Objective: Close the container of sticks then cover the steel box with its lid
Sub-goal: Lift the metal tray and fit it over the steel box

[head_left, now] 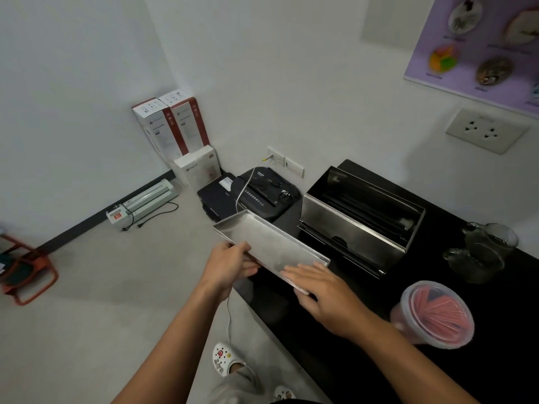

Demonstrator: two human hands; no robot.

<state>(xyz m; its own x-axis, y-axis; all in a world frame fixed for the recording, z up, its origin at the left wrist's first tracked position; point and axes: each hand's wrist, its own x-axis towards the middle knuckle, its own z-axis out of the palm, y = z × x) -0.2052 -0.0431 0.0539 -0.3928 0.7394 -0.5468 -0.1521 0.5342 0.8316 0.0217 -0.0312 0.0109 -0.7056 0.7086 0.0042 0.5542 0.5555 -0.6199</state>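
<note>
A long steel lid (pixel 264 242) hangs in the air at the left end of the black counter (pixel 364 360), its hollow side facing up. My left hand (pixel 229 265) grips its near long edge. My right hand (pixel 319 290) holds its near right end, fingers spread over the rim. The open steel box (pixel 360 227) stands on the counter just right of the lid, dark inside. A clear round container of pink sticks (pixel 434 314) sits on the counter to the right of my right hand with its clear lid on top.
Two glass pitchers (pixel 481 252) stand right of the steel box. On the floor beyond the counter's left end are a black shredder (pixel 267 193), a black printer (pixel 215 196), stacked boxes (pixel 175 126) and a laminator (pixel 143 201). A white cable (pixel 246 185) runs from a wall socket.
</note>
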